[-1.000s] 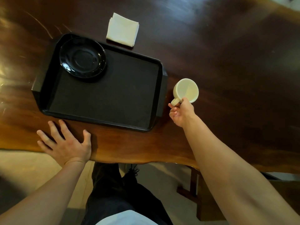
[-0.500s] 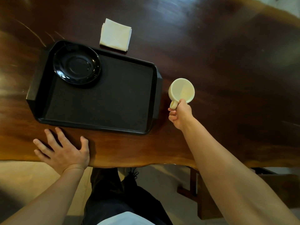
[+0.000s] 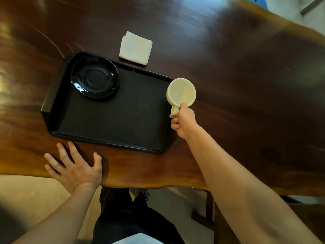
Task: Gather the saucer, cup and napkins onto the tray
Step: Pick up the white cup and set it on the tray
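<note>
A black tray point(image 3: 112, 125) lies on the dark wooden table. A black saucer point(image 3: 94, 79) sits in the tray's far left corner. My right hand point(image 3: 182, 120) grips the handle of a cream cup point(image 3: 181, 92), holding it over the tray's right rim. The cup looks empty. A folded stack of white napkins point(image 3: 135, 48) lies on the table just beyond the tray's far edge. My left hand point(image 3: 73, 168) rests flat on the table near the tray's front left corner, fingers spread.
The table point(image 3: 246, 85) stretches far to the right of the tray. Its front edge point(image 3: 140, 185) runs just behind my left hand. Below it I see my legs in dark trousers and a wooden table leg point(image 3: 209, 208).
My right hand has carried the cup from the table at the tray's right side leftward to over the tray's right rim. The left hand stays flat on the table.
</note>
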Tool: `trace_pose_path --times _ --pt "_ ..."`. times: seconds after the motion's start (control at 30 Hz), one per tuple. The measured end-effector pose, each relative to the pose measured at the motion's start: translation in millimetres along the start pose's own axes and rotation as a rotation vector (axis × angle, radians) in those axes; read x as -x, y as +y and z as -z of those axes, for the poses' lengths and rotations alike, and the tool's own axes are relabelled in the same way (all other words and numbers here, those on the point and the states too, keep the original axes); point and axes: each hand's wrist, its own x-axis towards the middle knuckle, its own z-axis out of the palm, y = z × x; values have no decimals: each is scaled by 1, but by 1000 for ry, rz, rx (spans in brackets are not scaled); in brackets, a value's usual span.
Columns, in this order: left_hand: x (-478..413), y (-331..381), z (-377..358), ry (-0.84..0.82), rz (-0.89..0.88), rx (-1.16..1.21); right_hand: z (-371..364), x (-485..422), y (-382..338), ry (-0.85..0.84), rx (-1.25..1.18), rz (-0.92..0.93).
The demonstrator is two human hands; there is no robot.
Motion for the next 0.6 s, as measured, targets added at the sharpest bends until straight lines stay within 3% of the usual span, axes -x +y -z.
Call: trace_pose_path --times 0.6 --pt "-2 0 0 -27 21 -58 -59 -4 -4 -64 103 -41"
